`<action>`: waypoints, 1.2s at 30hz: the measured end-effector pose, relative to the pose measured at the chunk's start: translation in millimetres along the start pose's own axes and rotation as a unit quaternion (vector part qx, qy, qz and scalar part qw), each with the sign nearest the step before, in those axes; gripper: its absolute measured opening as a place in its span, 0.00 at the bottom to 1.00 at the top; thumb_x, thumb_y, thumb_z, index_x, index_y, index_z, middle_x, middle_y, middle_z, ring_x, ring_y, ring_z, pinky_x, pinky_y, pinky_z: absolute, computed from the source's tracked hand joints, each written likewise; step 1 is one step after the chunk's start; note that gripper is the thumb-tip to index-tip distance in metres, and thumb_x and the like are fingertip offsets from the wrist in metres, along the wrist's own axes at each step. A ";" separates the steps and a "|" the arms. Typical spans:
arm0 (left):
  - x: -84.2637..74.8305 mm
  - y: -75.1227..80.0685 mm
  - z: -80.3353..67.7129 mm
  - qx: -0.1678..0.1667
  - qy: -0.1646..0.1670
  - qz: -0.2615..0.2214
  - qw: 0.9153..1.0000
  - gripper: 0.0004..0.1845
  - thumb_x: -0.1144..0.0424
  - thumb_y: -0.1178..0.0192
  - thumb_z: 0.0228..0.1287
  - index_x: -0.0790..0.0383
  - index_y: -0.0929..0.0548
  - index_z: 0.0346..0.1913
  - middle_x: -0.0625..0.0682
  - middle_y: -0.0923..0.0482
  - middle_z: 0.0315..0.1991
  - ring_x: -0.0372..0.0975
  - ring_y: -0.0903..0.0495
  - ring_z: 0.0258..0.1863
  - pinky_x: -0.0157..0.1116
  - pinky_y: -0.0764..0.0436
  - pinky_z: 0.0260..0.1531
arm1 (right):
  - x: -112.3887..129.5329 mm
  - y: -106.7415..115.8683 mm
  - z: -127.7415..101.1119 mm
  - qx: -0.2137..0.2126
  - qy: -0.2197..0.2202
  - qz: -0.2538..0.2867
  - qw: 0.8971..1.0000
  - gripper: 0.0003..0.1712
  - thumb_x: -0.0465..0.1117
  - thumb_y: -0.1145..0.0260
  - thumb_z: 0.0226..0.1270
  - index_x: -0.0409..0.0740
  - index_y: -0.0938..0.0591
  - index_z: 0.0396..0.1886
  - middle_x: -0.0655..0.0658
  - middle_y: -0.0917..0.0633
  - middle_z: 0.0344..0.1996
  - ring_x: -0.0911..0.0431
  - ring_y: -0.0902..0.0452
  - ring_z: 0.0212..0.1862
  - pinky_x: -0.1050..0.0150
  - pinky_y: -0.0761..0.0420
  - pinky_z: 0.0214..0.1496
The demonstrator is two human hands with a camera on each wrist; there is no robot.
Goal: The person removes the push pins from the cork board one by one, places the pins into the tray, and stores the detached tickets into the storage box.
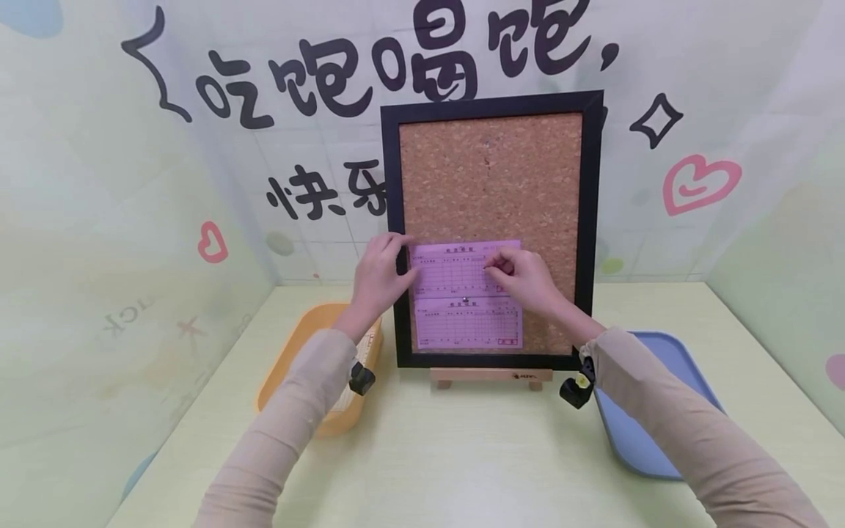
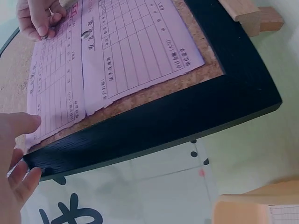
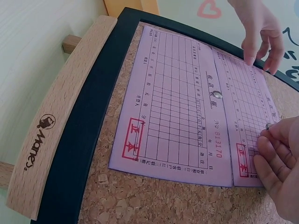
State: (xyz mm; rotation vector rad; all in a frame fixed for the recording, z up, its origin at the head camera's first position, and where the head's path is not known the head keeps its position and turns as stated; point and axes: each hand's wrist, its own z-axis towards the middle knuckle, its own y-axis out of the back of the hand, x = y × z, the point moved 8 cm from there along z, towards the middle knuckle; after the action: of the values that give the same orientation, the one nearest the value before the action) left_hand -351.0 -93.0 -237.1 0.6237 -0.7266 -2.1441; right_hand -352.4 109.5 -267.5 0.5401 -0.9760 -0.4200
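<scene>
Fingers point(image 1: 496, 265) of right hand point(image 1: 528, 282) pinching a pushpin point(image 3: 268, 126) against upper pink slip point(image 1: 455, 268) on cork board point(image 1: 495, 176); left hand point(image 1: 378, 275) flat, steadying slip's edge. Risks (judged): pin skidding, slip shifting crooked, board tipping off easel point(image 1: 490, 377).

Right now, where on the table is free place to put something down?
Bare table lies in front of the wooden stand, between the orange tray and the blue tray. At the cork board, both hands crowd the pink slips.
</scene>
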 end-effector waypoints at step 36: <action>-3.3 -8.2 5.7 0.044 0.004 -0.084 0.996 0.09 0.72 0.38 0.54 0.67 0.23 0.39 0.56 0.24 0.33 0.43 0.26 0.31 0.34 0.24 0.31 | -0.1 -0.6 0.2 -0.003 0.007 -0.014 1.000 0.05 0.35 0.40 0.62 0.39 0.19 0.34 0.44 0.19 0.27 0.56 0.29 0.27 0.66 0.29 0.28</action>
State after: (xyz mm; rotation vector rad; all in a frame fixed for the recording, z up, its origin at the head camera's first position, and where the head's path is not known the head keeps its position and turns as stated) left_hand -356.8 -84.3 -237.9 0.7637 -0.7918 -2.2698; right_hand -352.7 109.0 -267.8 0.5514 -0.9541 -0.4428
